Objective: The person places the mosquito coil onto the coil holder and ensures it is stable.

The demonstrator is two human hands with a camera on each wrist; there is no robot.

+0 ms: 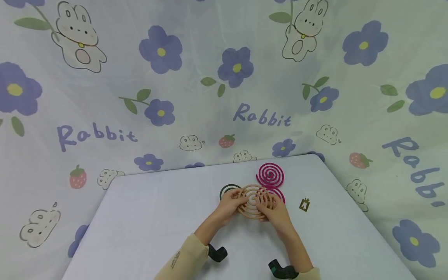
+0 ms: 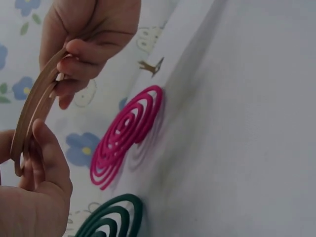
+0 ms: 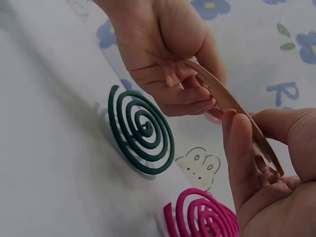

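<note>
Both hands hold a tan mosquito coil (image 1: 253, 198) above the white table. My left hand (image 1: 229, 206) pinches its left edge, thumb on the near face and fingers behind. The right hand (image 1: 277, 216) grips the opposite edge in the same way. Seen edge-on in the left wrist view, the coil (image 2: 30, 113) looks slightly bowed and shows more than one layer. Behind the left hand lies a dark green coil (image 3: 144, 127), partly hidden in the head view. One pink coil (image 1: 270, 175) lies beyond the hands; another pink coil (image 1: 281, 194) is partly covered by the tan one.
A small brass-coloured metal stand (image 1: 301, 204) lies to the right of the hands. The white tabletop (image 1: 157, 217) ends at a patterned cloth backdrop (image 1: 196, 89). Black wrist-worn devices (image 1: 217, 254) sit by both forearms.
</note>
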